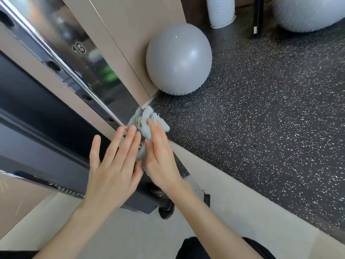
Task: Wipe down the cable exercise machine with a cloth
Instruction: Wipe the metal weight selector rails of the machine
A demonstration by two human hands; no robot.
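Speckled black floor (261,118) fills the right side. A grey exercise ball (179,58) rests against the beige wall (130,25) just beyond the machine, and a paler spiky ball (308,12) lies farther off. We see the machine's chrome upright (71,58) slant from upper left down to centre. At its foot, our left hand (112,171) and right hand (160,159), fingers straight, press a bunched pale cloth (147,118) against it.
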